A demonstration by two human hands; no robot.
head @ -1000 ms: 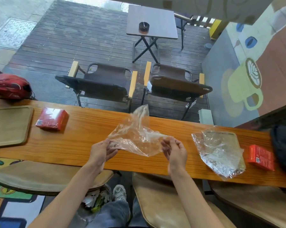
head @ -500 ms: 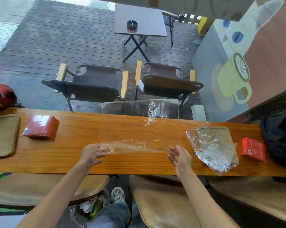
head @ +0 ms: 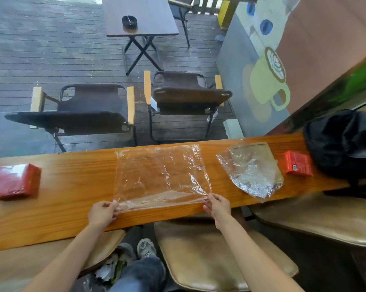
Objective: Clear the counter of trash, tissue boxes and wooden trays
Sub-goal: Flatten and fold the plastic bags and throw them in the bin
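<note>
On the long wooden counter (head: 68, 186) a clear plastic bag (head: 161, 175) lies spread flat, reaching from the far edge almost to the near edge. To its right, well apart, a wooden tray (head: 251, 147) sits under a second, crumpled bag (head: 253, 175) that covers most of it and hangs a little past the near edge. A black backpack (head: 344, 144) rests on the counter's right end, and a red tissue box (head: 297, 163) lies between it and the tray, just beside both. Another red tissue box (head: 13, 181) lies at the far left, well apart from the flat bag. The left hand (head: 102, 213) pinches the flat bag's near left corner, thumb and fingers closed on the film. The right hand (head: 218, 205) pinches the near right corner the same way, fingertips closed on the edge, the film stretched between them. Padded stools stand below the counter.
</note>
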